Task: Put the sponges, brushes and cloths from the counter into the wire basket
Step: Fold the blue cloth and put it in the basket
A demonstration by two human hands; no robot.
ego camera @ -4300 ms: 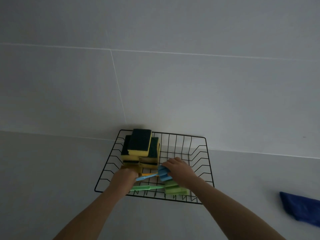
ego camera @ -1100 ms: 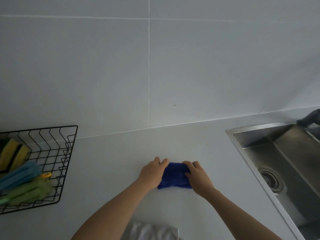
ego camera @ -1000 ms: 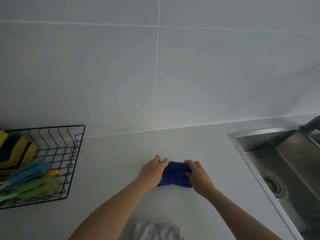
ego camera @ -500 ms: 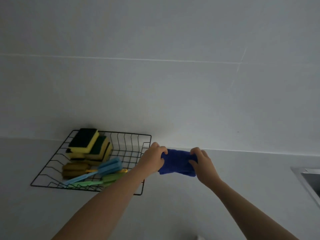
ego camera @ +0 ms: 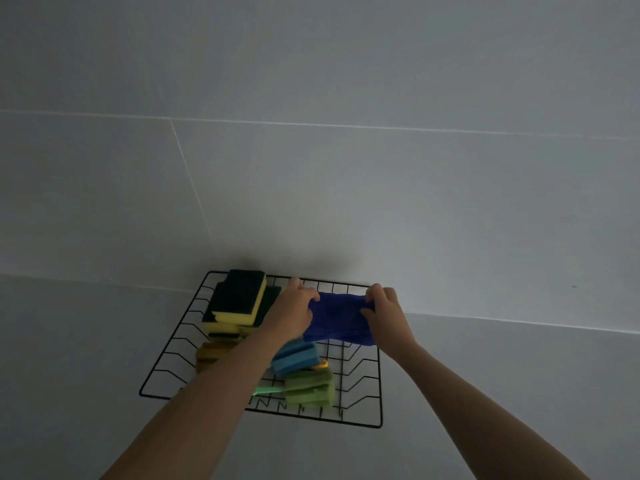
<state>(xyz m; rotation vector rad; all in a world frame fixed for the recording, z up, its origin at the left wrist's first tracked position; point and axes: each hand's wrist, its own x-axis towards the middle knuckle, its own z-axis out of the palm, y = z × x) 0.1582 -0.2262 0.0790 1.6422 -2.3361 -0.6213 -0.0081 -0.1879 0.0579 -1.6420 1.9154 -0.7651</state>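
A folded blue cloth [ego camera: 337, 318] hangs over the back right part of the black wire basket [ego camera: 379, 393]. My left hand [ego camera: 292, 311] grips its left end and my right hand [ego camera: 382, 311] grips its right end. Inside the basket, yellow-and-green sponges [ego camera: 239, 303] are stacked at the back left. A blue brush [ego camera: 296, 356] and a green brush [ego camera: 310, 388] lie side by side near the front, partly under my left forearm. Whether the cloth touches the basket floor I cannot tell.
The basket stands on a pale counter [ego camera: 502, 375] against a white tiled wall [ego camera: 346, 185]. Bare counter stretches to the left and right of the basket.
Both hands have carried the blue cloth left from the open counter to above the basket. The view has swung left, so the sink is out of sight.
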